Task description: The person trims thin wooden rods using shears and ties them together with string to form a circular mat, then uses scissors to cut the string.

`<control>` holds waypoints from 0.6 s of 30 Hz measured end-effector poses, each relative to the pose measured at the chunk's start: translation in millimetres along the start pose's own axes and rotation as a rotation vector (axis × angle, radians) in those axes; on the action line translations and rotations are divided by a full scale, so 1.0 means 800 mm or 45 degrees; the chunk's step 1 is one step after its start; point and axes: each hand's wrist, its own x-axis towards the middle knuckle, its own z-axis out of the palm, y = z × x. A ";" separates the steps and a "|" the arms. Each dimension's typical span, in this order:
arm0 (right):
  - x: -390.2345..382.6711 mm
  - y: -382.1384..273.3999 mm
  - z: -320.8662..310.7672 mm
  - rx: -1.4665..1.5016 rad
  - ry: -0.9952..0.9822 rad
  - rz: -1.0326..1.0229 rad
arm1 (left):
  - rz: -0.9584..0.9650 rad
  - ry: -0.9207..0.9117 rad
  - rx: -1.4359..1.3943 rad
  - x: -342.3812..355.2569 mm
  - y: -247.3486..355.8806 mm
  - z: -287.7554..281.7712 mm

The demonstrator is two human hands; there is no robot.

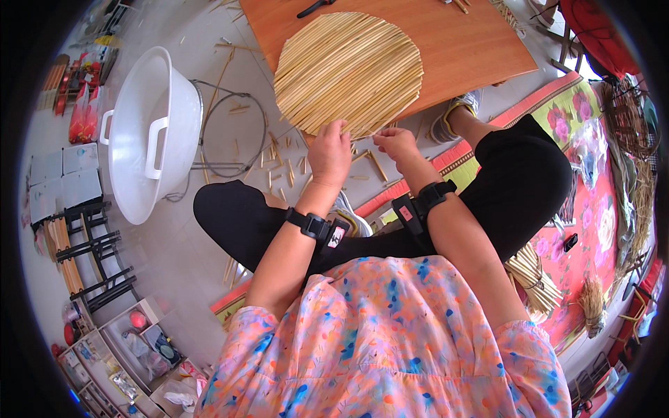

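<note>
A round mat of pale straw stalks (348,73), laid side by side, rests on the brown wooden table and reaches past its near edge. My left hand (329,155) is closed at the near rim of the mat, with its fingertips pressed to the edge stalks. Just to the right, my right hand (397,145) pinches what looks like a thin pale strand (360,134) that runs between the two hands along the rim. Where the strand enters my fingers is too small to make out.
The wooden table (481,52) carries a black-handled tool (315,8) at its far edge. Cut stalk pieces (289,171) litter the floor. Left stands a large white basin (153,139) beside a wire loop (233,132). A stalk bundle (531,275) lies on the flowered mat (592,230) at right.
</note>
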 end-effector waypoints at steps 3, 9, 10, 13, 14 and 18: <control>0.007 0.005 -0.002 -0.005 0.013 -0.026 | 0.177 -0.143 0.005 0.018 0.016 -0.003; -0.004 -0.007 -0.004 -0.070 -0.050 0.000 | 0.282 -0.553 0.301 0.028 0.016 0.018; -0.002 -0.005 -0.003 -0.062 -0.049 -0.004 | 0.291 -0.567 0.321 0.028 0.016 0.021; 0.002 0.001 -0.003 -0.025 -0.007 -0.020 | 0.287 -0.582 0.346 0.028 0.015 0.025; 0.001 0.000 -0.002 -0.009 0.010 -0.026 | 0.266 -0.569 0.332 0.028 0.015 0.026; 0.010 0.009 0.000 -0.001 -0.013 -0.061 | 0.092 -0.450 0.241 0.025 0.011 0.034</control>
